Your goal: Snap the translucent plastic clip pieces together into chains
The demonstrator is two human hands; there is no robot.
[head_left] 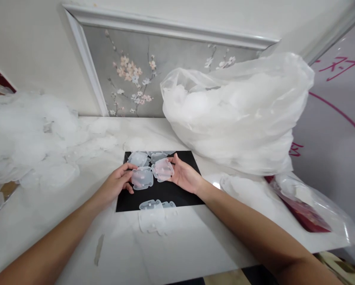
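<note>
My left hand (pixel 124 177) grips a translucent plastic piece (pixel 142 178) by its left edge, above a black mat (pixel 165 198). My right hand (pixel 182 173) has another such piece (pixel 162 170) between thumb and fingers; skin shows pink through it. The two held pieces are side by side, rounded squares with small notches and dots. Behind them, more clear pieces (pixel 138 158) lie at the mat's far edge. A few others (pixel 151 215) overlap the mat's near edge and the white table.
A big heap of translucent pieces (pixel 29 134) covers the table's left side. At the back right stands a bulging white plastic bag (pixel 237 118). A clear bag (pixel 317 209) with something red lies at the right edge. Behind is a framed floral wall panel (pixel 132 75).
</note>
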